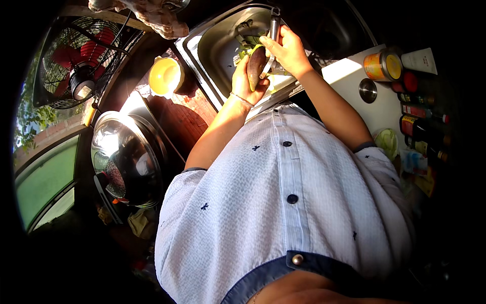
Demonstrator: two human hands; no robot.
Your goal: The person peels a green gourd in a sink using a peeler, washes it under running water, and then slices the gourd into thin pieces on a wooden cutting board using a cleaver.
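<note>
Over the metal sink [212, 49], my left hand [240, 81] cradles a long, dark brownish-purple vegetable [256, 64]. Bright green shows at its upper end, where skin seems to be off; its exact kind is unclear. My right hand [291, 53] grips the handle of a metal peeler [275, 26], held nearly upright. The peeler's lower end is beside the vegetable's right side; whether it touches cannot be made out. Dark green peelings [248, 40] lie in the basin behind my hands.
Left of the sink stands a yellow bowl [166, 77] on a reddish surface, near a large shiny metal pan [125, 159]. A red-bladed fan [79, 62] is by the window. On the right counter [343, 81] are a jar [381, 65], a metal lid [368, 90] and several bottles [414, 125].
</note>
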